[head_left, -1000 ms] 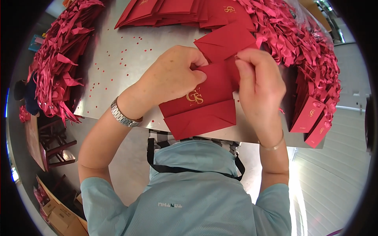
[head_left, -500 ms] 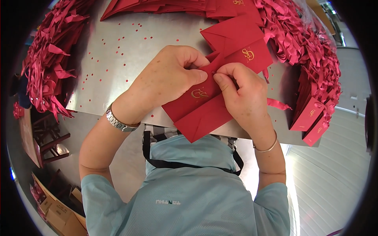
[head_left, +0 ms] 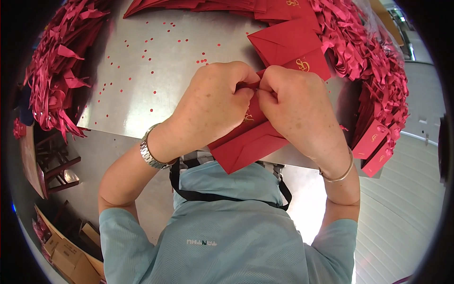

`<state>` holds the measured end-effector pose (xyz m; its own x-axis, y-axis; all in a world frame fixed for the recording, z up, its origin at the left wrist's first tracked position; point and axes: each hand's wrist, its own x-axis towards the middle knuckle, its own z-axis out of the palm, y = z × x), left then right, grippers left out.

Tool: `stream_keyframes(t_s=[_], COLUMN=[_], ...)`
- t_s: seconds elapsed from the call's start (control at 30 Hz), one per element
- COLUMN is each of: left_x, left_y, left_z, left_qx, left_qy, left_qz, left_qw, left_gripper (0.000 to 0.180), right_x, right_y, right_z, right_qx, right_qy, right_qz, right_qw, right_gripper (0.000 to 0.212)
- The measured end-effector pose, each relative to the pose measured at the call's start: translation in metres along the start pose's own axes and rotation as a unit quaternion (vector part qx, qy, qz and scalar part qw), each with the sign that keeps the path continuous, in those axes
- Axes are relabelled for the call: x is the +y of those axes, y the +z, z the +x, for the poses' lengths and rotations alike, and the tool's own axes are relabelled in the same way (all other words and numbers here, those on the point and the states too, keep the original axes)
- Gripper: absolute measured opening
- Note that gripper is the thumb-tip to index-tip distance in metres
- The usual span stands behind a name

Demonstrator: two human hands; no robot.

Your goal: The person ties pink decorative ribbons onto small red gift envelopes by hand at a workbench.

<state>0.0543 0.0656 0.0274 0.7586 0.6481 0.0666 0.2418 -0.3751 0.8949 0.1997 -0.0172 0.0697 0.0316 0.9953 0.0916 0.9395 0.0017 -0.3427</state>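
Note:
A flat-folded red paper bag (head_left: 253, 144) with a gold emblem lies slantwise over the near edge of the metal table. My left hand (head_left: 210, 104) is closed, its thumb and fingers pinching the bag's upper edge. Right beside it, my right hand (head_left: 305, 111) pinches at the same edge, fingers curled inward. Whatever sits between those right fingertips is hidden, and both hands cover much of the bag. A small bit of pink ribbon (head_left: 344, 127) peeks out past my right wrist. More flat red bags (head_left: 283, 40) overlap just beyond my hands.
Bundled red bags with pink ribbons (head_left: 66, 66) stand at the left, and a larger ribboned row (head_left: 350, 45) curves along the right. More bags (head_left: 198, 4) line the far side. Small red paper dots (head_left: 202, 61) are scattered over the metal table (head_left: 132, 106). Cardboard boxes (head_left: 71, 258) sit lower left.
My right hand has turned and come up against my left at the bag's edge, covering more of it. My left hand has shifted slightly right. The ribbon tail is now mostly hidden.

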Motion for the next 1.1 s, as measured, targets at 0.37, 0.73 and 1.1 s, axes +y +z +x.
stream_keyframes(t_s=[0.37, 0.73, 1.1], left_x=[-0.005, 0.001, -0.005], left_y=[-0.001, -0.003, -0.041], left_z=[-0.006, -0.016, 0.01], left_qx=[0.02, 0.065, -0.163], left_qy=[-0.066, 0.01, -0.074], left_qz=[-0.033, -0.007, -0.103], left_qw=[0.997, 0.998, 0.978], left_gripper=[0.014, 0.019, 0.013], right_x=[-0.006, 0.004, -0.001], right_y=[0.014, 0.027, 0.025], right_z=[0.001, 0.009, -0.01], right_qx=[-0.006, 0.004, 0.068], right_qy=[0.01, 0.099, -0.009], right_qz=[-0.01, 0.294, 0.228], right_qw=[1.0, 0.951, 0.971], right_gripper=[0.011, 0.018, 0.021])
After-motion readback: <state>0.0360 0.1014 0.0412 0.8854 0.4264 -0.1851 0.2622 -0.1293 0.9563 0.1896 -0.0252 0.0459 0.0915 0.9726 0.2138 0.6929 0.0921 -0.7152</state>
